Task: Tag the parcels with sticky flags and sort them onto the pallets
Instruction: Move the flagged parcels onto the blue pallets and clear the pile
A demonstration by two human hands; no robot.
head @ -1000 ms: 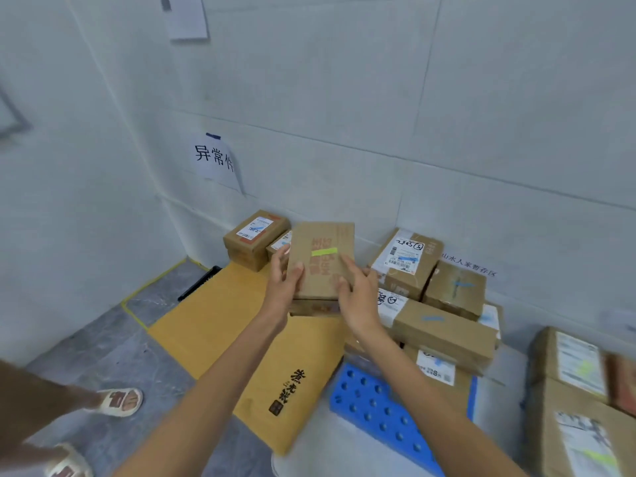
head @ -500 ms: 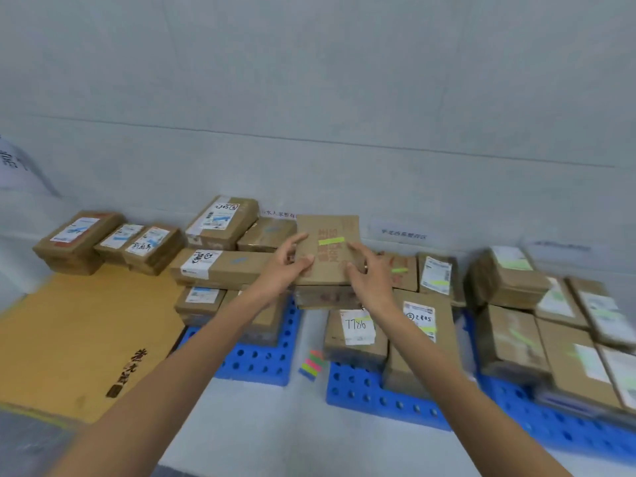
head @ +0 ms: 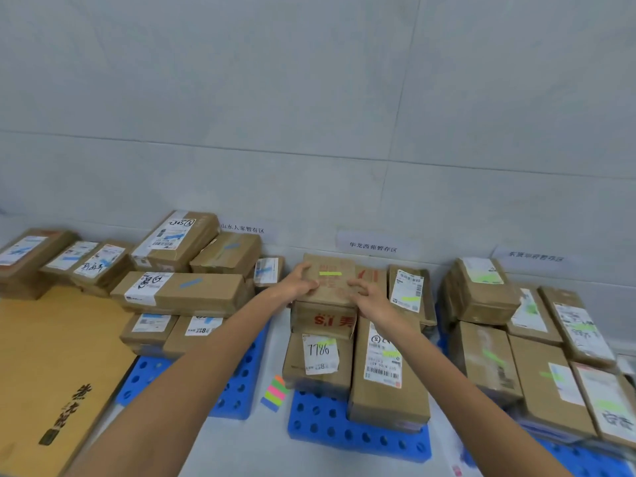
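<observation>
A small brown parcel [head: 331, 287] with a yellow-green sticky flag on top sits at the back of the middle blue pallet [head: 358, 435], on top of another box. My left hand [head: 298, 283] grips its left edge and my right hand [head: 365, 293] holds its right edge with curled fingers. A pad of coloured sticky flags [head: 275, 393] lies on the floor between the left blue pallet [head: 237, 390] and the middle one.
Parcels with blue flags fill the left pallet [head: 182, 290]. Green-flagged parcels [head: 537, 359] crowd the right pallet. A flat yellow-brown cardboard sheet [head: 44, 373] with a few parcels at its back lies at far left. Paper signs hang on the tiled wall [head: 377, 246].
My view swung right from the cardboard sheet to the blue pallets. Both hands carried the flagged parcel along and lowered it onto the stack at the back of the middle pallet.
</observation>
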